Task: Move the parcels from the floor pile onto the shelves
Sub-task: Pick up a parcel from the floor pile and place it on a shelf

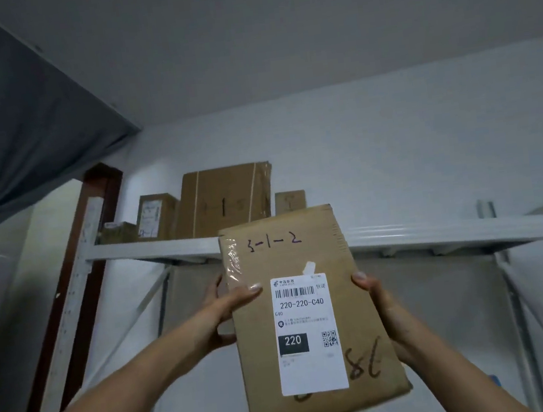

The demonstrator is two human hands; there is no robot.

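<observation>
Gripping the brown parcel (303, 256) by its sides with left hand (224, 317) and right hand (384, 311), likely to reach the top shelf (437, 232).

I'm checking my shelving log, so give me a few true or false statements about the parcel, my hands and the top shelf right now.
1. The left hand and the right hand grip the parcel by its side edges. True.
2. The parcel's white label reads 220-220-C40. True.
3. The parcel lies on the shelf. False: it is held in the air in front of the shelf's front edge.
4. The shelf is bare. False: several cardboard boxes stand on its left part.
</observation>
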